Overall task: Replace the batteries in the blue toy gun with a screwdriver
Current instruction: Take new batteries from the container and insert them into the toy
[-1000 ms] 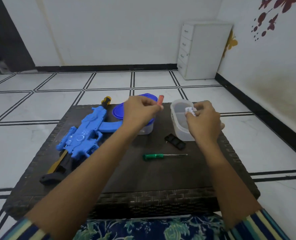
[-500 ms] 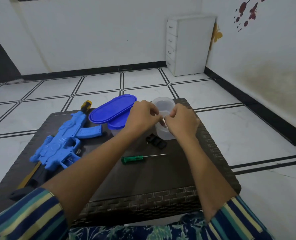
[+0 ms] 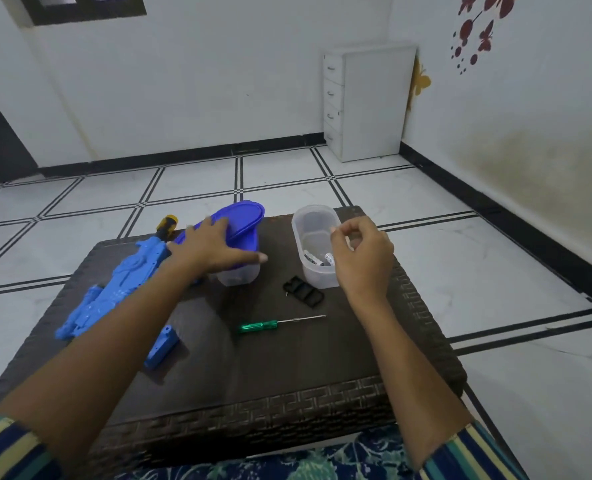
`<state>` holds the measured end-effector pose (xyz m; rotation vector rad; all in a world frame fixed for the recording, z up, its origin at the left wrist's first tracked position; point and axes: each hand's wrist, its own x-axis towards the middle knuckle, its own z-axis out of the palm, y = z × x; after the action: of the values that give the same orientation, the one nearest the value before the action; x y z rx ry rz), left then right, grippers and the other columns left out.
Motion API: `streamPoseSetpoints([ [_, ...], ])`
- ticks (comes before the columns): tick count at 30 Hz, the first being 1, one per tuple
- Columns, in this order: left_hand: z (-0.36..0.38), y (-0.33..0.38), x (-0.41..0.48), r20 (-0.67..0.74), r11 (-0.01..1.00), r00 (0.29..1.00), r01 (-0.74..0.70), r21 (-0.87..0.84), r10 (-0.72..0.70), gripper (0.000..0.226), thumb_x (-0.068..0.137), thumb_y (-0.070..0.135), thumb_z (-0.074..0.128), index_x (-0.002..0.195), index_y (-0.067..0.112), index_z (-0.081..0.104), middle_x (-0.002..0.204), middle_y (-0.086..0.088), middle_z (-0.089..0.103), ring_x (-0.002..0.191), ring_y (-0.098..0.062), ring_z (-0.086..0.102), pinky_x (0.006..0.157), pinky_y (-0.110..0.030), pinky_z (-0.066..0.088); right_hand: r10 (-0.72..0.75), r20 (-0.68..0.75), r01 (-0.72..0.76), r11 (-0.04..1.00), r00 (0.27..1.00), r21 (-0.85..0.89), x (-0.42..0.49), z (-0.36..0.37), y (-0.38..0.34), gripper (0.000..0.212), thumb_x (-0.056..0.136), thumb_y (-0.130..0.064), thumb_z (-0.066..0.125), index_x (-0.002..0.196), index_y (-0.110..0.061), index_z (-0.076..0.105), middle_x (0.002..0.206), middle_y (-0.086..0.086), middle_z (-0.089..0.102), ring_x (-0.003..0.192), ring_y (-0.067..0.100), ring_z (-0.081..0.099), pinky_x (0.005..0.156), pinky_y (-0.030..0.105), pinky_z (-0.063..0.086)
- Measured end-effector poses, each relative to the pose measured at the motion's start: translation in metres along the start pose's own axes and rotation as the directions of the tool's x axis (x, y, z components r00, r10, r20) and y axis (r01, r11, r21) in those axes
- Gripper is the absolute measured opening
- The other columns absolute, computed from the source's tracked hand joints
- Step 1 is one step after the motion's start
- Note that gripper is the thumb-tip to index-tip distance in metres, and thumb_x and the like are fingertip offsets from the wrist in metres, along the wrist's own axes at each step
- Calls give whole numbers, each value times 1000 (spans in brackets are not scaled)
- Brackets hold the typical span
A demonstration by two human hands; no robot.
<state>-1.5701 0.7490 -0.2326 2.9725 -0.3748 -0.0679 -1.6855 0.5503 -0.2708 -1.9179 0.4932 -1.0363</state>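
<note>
Labelled batteries [image 3: 318, 259], writing unreadable, are seen in the clear tub [image 3: 317, 244]; left grip [image 3: 215, 247] released, right grip [image 3: 360, 258] half-curled, grasping nothing.

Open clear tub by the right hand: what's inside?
The clear tub holds at least two batteries lying at the bottom near its front end. The right hand covers the tub's near right corner, so more could be hidden there.

white walls [image 3: 190, 81] | tiled floor [image 3: 287, 188] | white drawer cabinet [image 3: 367, 102]
</note>
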Motion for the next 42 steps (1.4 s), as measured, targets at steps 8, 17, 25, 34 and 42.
streamPoseSetpoints([
  [8, -13, 4, -31, 0, 940, 989, -143, 310, 151, 36, 78, 8, 67, 113, 13, 57, 92, -2, 59, 83, -14, 59, 77, -27, 53, -90, 96, 97, 993, 991, -66, -17, 4, -21, 16, 87, -23, 67, 74, -22, 57, 65, -21, 43, 76, 15, 51, 80, 41, 47],
  [17, -39, 62, -51, -324, 711, 935, -129, -692, -145, 26, 90, 25, 60, 77, 3, 58, 70, -10, 57, 67, -28, 57, 54, -36, 47, 44, 289, -110, 971, 956, 213, -22, 8, -38, 44, 97, -37, 56, 66, -7, 59, 60, 12, 58, 55, 17, 52, 51, 24, 39],
  [25, 37, 101, -45, -239, 759, 964, -68, -648, -117, 53, 98, 46, 39, 58, 12, 49, 55, -3, 48, 51, -15, 45, 50, -27, 33, 237, 138, -237, 971, 962, -17, 14, -4, -13, 49, 97, -27, 54, 52, -12, 44, 47, -3, 41, 42, 9, 34, 48, 22, 32],
  [34, 57, 105, -23, -333, 938, 942, -77, -337, -42, 53, 99, 47, 30, 70, 11, 57, 61, -4, 55, 54, -15, 53, 49, -25, 36, 16, 52, 6, 921, 999, -389, 19, 8, 12, 36, 99, -26, 49, 83, 0, 69, 101, 9, 55, 99, 20, 51, 74, 31, 49],
  [42, 66, 107, -18, -150, 932, 988, -27, -361, -30, 55, 100, 51, 25, 75, 12, 54, 64, -4, 55, 57, -14, 52, 51, -25, 37, 102, 117, -57, 940, 988, -338, 13, 0, 21, 36, 97, -28, 52, 66, -10, 55, 73, 7, 60, 65, 18, 52, 58, 24, 34],
])
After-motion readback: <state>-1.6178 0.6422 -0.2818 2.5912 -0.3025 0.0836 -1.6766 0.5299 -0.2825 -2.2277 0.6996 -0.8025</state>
